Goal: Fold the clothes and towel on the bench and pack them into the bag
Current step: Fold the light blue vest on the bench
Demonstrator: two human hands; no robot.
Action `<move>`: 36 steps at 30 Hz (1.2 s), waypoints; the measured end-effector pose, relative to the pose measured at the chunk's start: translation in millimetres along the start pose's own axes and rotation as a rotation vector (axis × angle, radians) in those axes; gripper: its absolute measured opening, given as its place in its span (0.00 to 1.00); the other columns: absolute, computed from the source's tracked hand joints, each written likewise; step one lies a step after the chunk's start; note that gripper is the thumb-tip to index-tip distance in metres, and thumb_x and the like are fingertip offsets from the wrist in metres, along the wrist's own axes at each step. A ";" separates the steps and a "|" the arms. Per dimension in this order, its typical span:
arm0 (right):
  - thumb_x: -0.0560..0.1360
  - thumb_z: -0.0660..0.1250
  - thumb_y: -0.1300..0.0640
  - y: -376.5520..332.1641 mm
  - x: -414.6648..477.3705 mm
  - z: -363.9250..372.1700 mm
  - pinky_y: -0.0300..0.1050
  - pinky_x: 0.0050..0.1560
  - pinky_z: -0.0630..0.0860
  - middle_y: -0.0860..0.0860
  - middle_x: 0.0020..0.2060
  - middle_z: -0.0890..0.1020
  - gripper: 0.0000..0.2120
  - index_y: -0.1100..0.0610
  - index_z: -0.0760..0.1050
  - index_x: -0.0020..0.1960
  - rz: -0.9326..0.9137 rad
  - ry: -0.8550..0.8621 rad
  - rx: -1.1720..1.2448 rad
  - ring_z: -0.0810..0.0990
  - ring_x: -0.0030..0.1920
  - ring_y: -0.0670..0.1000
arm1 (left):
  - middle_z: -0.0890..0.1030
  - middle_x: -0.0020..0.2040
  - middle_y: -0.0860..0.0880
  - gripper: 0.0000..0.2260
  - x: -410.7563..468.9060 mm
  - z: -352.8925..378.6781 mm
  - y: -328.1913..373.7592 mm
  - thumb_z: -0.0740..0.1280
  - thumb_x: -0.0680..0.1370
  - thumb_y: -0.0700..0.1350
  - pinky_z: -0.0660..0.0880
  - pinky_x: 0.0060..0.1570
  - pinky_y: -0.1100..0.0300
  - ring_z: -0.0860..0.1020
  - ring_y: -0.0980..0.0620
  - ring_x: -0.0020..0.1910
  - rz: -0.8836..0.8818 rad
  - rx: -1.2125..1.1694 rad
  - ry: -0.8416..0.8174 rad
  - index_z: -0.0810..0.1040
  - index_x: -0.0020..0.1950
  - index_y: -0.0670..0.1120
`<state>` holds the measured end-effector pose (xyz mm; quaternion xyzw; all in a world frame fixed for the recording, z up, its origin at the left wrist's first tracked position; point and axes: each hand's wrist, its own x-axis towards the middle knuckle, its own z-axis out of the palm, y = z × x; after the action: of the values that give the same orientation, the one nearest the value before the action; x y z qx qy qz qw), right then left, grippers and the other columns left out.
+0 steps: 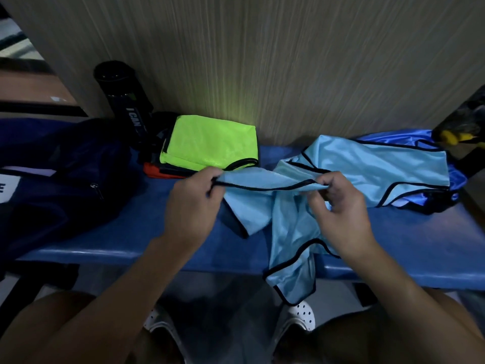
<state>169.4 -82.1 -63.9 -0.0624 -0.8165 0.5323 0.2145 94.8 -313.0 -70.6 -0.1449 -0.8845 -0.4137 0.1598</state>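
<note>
Bench (126, 232) surface is blue and is backed by a panelled wall (288, 61). A pale vest (288, 227), light blue with black trim, is held over the middle of the bench, and its lower part is draped over the bench's front edge. One trimmed edge of the vest is stretched between both hands. At its left end the edge is pinched by the left hand (194, 206) between thumb and curled fingers. At its right end it is pinched by the right hand (338, 211) between thumb and fingertips.

More pale cloth (380, 166) is laid on the right part of the bench (whether it is a separate garment cannot be told), over a shiny dark-blue garment (458, 177). A folded green vest (210, 143) is placed on a stack (157, 173) of folded items at the back of the bench, left of centre. A navy bag (65, 179) is set on the left end of the bench. A black bottle (123, 101) is stood behind the bag, at the bench's back edge. White shoes (301, 315) are seen below the bench's front edge.
</note>
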 end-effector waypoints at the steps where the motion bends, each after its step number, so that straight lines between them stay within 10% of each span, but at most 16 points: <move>1: 0.76 0.66 0.65 0.1 -1.6 -1.0 0.55 0.38 0.73 0.48 0.39 0.79 0.13 0.46 0.72 0.45 -0.005 -0.021 -0.028 0.76 0.37 0.61 | 0.71 0.27 0.55 0.07 1.9 -3.8 3.5 0.65 0.77 0.37 0.64 0.29 0.55 0.67 0.54 0.26 0.018 0.002 0.026 0.81 0.47 0.47; 6: 0.74 0.57 0.74 -1.9 -7.4 -2.4 0.41 0.25 0.62 0.43 0.27 0.71 0.21 0.48 0.76 0.48 0.077 -0.115 -0.011 0.64 0.25 0.50 | 0.84 0.36 0.48 0.11 -8.7 -6.5 6.5 0.60 0.82 0.37 0.71 0.21 0.59 0.76 0.50 0.21 -0.269 -0.267 -0.452 0.82 0.50 0.48; 11: 0.76 0.60 0.45 -12.3 -10.7 0.3 0.49 0.33 0.67 0.62 0.31 0.75 0.18 0.57 0.79 0.39 0.018 -0.089 -0.034 0.71 0.31 0.57 | 0.76 0.65 0.49 0.19 -7.9 -0.5 5.2 0.58 0.79 0.28 0.79 0.37 0.64 0.84 0.58 0.40 -0.284 -0.429 -0.422 0.74 0.69 0.39; 15: 0.76 0.70 0.58 -10.8 -9.4 6.6 0.43 0.32 0.67 0.45 0.26 0.70 0.14 0.58 0.70 0.35 0.010 0.022 -0.016 0.67 0.29 0.46 | 0.81 0.51 0.59 0.16 -11.7 -4.4 11.8 0.60 0.73 0.39 0.75 0.45 0.68 0.78 0.67 0.41 -0.047 -0.331 -0.282 0.83 0.54 0.50; 19: 0.75 0.67 0.64 -0.9 -7.3 3.9 0.40 0.25 0.63 0.48 0.27 0.72 0.07 0.53 0.75 0.46 0.127 -0.133 -0.211 0.64 0.22 0.45 | 0.84 0.32 0.50 0.12 -11.1 -1.0 -10.8 0.64 0.77 0.40 0.81 0.42 0.50 0.83 0.52 0.34 -0.221 0.008 -0.738 0.84 0.37 0.46; 25: 0.73 0.63 0.62 3.1 -8.4 -3.3 0.47 0.28 0.72 0.52 0.27 0.78 0.10 0.57 0.76 0.33 0.203 -0.135 -0.554 0.72 0.26 0.50 | 0.79 0.38 0.48 0.09 -2.1 20.2 -25.3 0.66 0.80 0.50 0.67 0.33 0.63 0.78 0.52 0.37 -0.271 0.109 -0.349 0.77 0.49 0.45; 29: 0.72 0.62 0.67 -1.6 -10.7 -12.9 0.44 0.30 0.69 0.53 0.28 0.76 0.11 0.61 0.73 0.31 0.050 0.019 -0.558 0.72 0.29 0.50 | 0.79 0.50 0.43 0.14 1.0 47.9 -34.1 0.69 0.79 0.50 0.72 0.45 0.58 0.77 0.46 0.49 -0.197 0.111 -0.275 0.81 0.57 0.41; 36: 0.76 0.63 0.64 -4.3 -18.1 -25.7 0.37 0.26 0.64 0.50 0.23 0.71 0.08 0.56 0.77 0.51 0.085 0.090 -0.357 0.68 0.24 0.47 | 0.83 0.51 0.45 0.16 2.8 75.1 -29.8 0.72 0.76 0.55 0.76 0.53 0.46 0.80 0.43 0.52 -0.222 0.237 -0.195 0.83 0.55 0.45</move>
<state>196.9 -68.3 -56.5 -0.1576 -0.8842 0.3841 0.2139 68.5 -272.5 -135.5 -0.0660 -0.9489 -0.3057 0.0428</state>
